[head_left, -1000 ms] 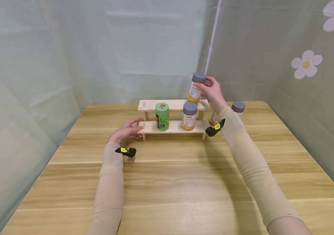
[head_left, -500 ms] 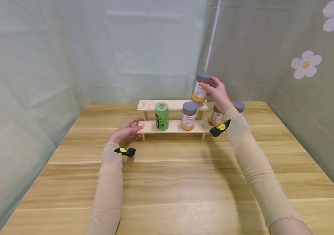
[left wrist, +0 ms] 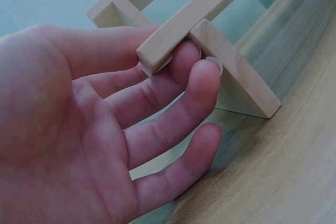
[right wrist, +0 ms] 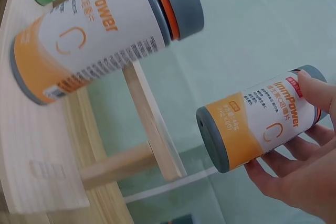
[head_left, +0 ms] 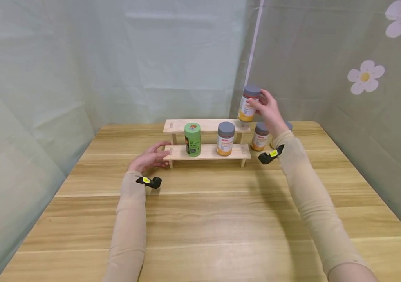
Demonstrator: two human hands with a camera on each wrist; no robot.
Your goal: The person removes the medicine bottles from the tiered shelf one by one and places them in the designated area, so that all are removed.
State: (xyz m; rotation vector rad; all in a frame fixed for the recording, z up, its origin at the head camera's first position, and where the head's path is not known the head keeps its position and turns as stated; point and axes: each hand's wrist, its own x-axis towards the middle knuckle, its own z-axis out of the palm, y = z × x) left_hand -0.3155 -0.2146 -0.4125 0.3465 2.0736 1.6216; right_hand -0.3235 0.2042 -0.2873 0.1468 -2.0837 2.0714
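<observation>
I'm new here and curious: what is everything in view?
Table: one, brown, foreground.
Wooden stand: one, pale, on table.
Green jar: one, green, lower shelf's left.
Shelf jar: one, white-orange, lower shelf's right.
Held jar: one, white-orange, in right hand.
Table jars: two, grey-lidded, right of stand, one mostly hidden.
Backdrop: count unclear, greenish, behind table.
Flowers: two, white, on backdrop's right.
Strip: one, pale, on backdrop.
Wrist cameras: two, black, both wrists.
Sleeves: two, beige, on forearms.
Left hand: one, gripping lower shelf's left end.
Right hand: one, gripping held jar.
</observation>
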